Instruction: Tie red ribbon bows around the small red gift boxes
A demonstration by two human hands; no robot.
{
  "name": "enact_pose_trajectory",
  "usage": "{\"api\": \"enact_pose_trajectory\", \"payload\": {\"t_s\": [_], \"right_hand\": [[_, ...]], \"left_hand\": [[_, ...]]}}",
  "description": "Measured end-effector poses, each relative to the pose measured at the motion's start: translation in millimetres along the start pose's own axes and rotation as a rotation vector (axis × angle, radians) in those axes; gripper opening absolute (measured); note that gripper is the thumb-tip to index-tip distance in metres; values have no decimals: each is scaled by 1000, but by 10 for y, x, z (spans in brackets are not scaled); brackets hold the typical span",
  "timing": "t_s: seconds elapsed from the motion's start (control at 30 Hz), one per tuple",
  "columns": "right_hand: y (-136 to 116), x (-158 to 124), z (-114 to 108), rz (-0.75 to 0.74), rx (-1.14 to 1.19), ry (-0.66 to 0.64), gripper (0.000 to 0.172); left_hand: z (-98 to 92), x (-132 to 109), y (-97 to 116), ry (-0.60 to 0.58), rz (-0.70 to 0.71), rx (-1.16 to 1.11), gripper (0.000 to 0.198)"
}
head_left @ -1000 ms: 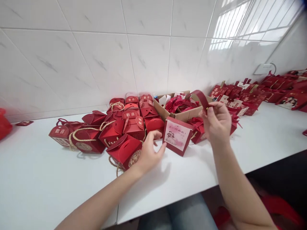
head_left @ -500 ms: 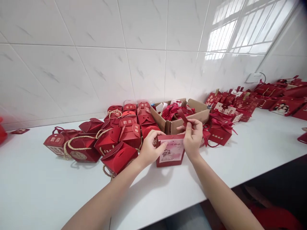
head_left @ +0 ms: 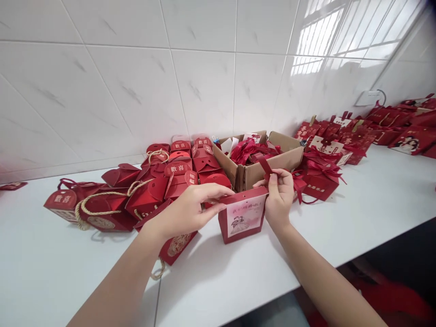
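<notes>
A small red gift box (head_left: 225, 229) stands upright on the white table, its pink front panel printed with a couple and writing. My left hand (head_left: 190, 209) is closed at the box's upper left, thumb and fingers pinching its top edge. At the upper right corner, my right hand (head_left: 279, 197) pinches a short dark red ribbon (head_left: 264, 164) that sticks up above the fingers. The lower end of the ribbon is hidden behind the hand. A small hole shows in the box's folded top.
Several red gift boxes (head_left: 112, 211) with rope handles crowd the left. Behind is an open cardboard box (head_left: 269, 170) of red ribbons. More red boxes (head_left: 318, 181) line the wall to the right. The table's front edge (head_left: 259, 309) runs close to me.
My left hand has shifted from the front of the gift box to its upper left edge. The box has turned slightly. My right hand keeps the ribbon; the camera view has moved.
</notes>
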State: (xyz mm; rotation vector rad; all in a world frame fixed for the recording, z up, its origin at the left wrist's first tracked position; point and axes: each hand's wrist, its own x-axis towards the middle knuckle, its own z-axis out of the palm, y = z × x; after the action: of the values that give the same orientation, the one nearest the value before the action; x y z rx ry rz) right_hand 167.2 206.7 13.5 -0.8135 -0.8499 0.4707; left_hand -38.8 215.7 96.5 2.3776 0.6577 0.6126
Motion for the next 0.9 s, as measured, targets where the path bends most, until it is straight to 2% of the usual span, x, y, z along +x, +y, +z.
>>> {"api": "enact_pose_trajectory", "payload": {"t_s": [0.17,0.3,0.47,0.57,0.67,0.8,0.9], "right_hand": [[116,18,-32,64,32,52,18],[169,10,-36,51,-17,53,21],[165,4,-27,-16,-82,81,20],[169,5,-24,-65,-116,125,18],[163,20,-24,-27,-56,97,19],[89,74,-59,43,28,72,22],[-19,102,-134,-52,-2,47,17]], "left_hand": [[-18,24,-110,-9,-79,-135,25],[28,42,-90,105,-108,-84,22],[226,49,38,220,-124,-28,27],[418,67,50,259,-90,28,40],[632,105,-44,413,-63,-16,46],[822,161,-227,649,34,-44,27],[870,181,-332,724,159,22,21]]}}
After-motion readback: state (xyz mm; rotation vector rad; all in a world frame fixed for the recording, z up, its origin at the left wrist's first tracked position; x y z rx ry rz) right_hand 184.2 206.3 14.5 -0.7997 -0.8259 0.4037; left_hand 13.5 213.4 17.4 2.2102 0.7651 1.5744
